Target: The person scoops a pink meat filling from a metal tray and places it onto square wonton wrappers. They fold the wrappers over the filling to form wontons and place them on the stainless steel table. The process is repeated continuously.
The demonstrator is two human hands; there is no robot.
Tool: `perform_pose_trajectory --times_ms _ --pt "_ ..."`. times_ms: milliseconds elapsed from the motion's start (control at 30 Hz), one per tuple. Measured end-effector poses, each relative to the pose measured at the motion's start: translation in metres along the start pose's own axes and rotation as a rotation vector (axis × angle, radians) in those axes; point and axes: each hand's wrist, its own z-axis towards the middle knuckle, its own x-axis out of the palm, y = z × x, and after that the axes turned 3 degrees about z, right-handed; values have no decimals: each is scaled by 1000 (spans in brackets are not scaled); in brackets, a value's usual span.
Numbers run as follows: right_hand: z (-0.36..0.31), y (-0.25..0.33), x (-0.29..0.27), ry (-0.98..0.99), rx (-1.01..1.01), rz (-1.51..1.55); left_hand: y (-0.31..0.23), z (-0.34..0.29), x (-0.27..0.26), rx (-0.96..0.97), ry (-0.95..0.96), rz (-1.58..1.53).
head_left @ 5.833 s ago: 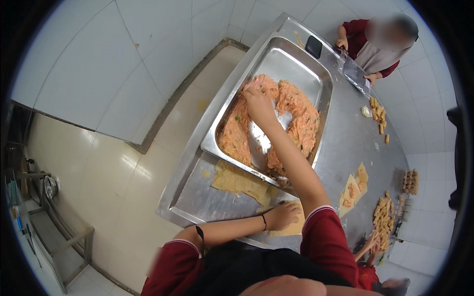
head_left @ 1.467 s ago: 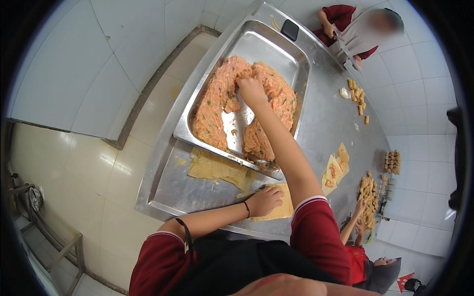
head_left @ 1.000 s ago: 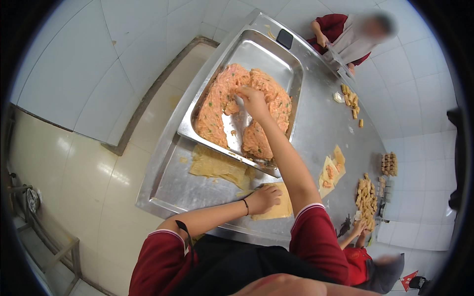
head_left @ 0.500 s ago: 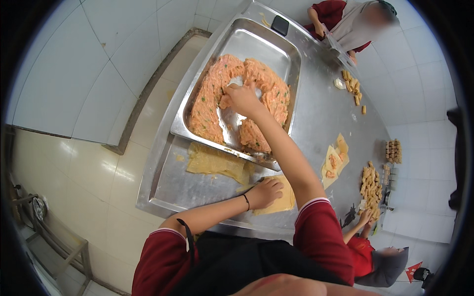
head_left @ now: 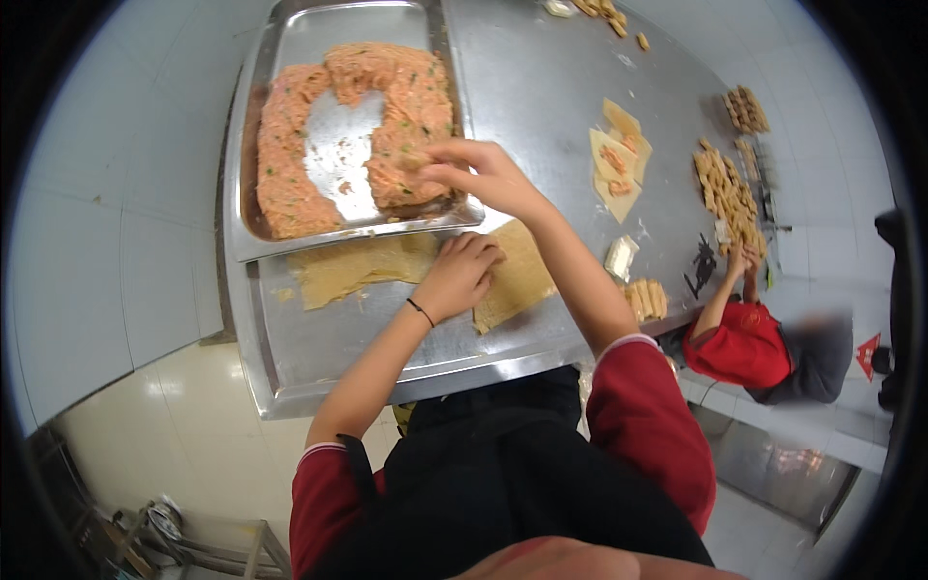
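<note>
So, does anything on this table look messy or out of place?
The yellow sheets along the near edge of the tray look ragged, with scraps loose beside them. A dark patch farther right also stands out against the bare metal table; I can't tell what it is.

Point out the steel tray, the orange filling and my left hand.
Steel tray (head_left: 333, 24): head view, bare far end.
Orange filling (head_left: 283, 169): head view, left strip.
Left hand (head_left: 457, 277): head view, back of it.

Looks like a food-making kitchen. Shown by a steel worktop (head_left: 532, 77), a tray (head_left: 353, 21) of orange mix (head_left: 290, 164), heaped rolls (head_left: 720, 184) and tiled walls (head_left: 822, 188).
</note>
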Motion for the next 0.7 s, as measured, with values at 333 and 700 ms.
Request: perform_pose_trajectory --times_ms 333,700 --pt "-185 -75 12 -520 100 -529 -10 4 3 -104 -11 66" --pt "-184 -73 -9 -408 4 -550 -9 5 2 -172 27 36"
